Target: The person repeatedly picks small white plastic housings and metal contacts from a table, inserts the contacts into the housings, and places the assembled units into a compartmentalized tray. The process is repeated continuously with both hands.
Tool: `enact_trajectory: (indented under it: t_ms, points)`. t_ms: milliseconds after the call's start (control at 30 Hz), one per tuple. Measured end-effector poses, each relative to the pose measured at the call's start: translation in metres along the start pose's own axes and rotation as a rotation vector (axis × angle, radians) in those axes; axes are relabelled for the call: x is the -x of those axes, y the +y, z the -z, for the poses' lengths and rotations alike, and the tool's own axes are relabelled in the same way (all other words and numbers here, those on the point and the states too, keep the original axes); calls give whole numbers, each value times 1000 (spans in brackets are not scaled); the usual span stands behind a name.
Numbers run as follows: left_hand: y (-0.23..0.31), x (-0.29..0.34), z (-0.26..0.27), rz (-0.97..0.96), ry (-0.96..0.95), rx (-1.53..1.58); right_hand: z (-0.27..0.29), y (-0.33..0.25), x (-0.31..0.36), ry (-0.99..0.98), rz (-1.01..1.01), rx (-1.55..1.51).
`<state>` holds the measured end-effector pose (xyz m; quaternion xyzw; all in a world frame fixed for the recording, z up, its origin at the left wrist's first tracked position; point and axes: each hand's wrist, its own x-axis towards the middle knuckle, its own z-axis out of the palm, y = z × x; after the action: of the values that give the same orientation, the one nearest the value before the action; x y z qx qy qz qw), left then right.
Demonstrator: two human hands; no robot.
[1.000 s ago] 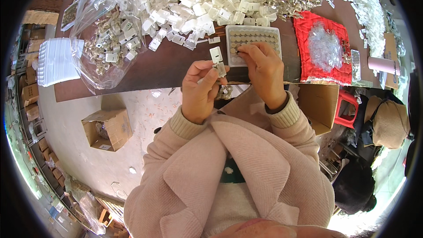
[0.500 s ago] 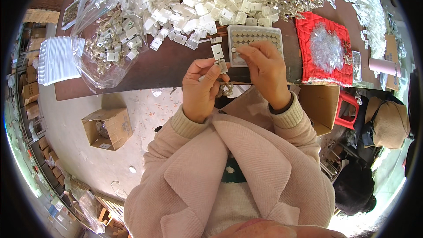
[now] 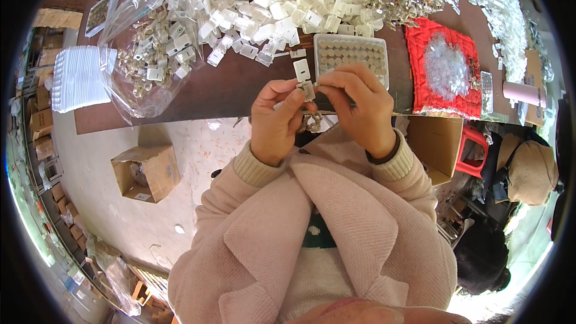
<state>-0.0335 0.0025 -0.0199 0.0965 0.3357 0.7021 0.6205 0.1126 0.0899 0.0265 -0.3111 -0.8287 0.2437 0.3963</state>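
Left hand (image 3: 273,121): gripping white plastic casing (image 3: 302,70)
Right hand (image 3: 364,107): pinching round disc (image 3: 318,84) beside it
Tray (image 3: 351,36): more discs (image 3: 341,53), rowed

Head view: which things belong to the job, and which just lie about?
Probably in use:
white plastic casing in the left hand;
translucent rectangular tray of pale round discs near the right hand.

Apparently lying about:
red plastic stool;
open brown cardboard box, left.

An assembly workshop: loose white plastic casings (image 3: 282,0) heap a dark brown worktable (image 3: 222,93) at upper centre; cartons (image 3: 42,125), seemingly shelved, line the blurred left edge.
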Motion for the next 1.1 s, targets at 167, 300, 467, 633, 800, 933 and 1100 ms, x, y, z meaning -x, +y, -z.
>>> enact_trajectory:
  t_ms: [167,300,467,633,800,933,1100]
  points:
    - [0,1,0,-16,-89,16,3,-10,-2,-23,88,-17]
    - [1,3,-3,40,-82,85,0,-11,-4,42,150,14]
    - [6,2,-2,102,-99,111,1,-11,-4,-11,136,-23]
    - [6,0,-2,135,-74,66,5,-9,-4,-65,241,63]
    - [2,0,-6,70,39,35,-7,-16,2,-11,289,179]
    - [4,-2,-4,69,56,69,-3,-8,4,-11,74,26]
    - [8,-3,-1,95,-9,80,-6,22,-4,-7,31,250]
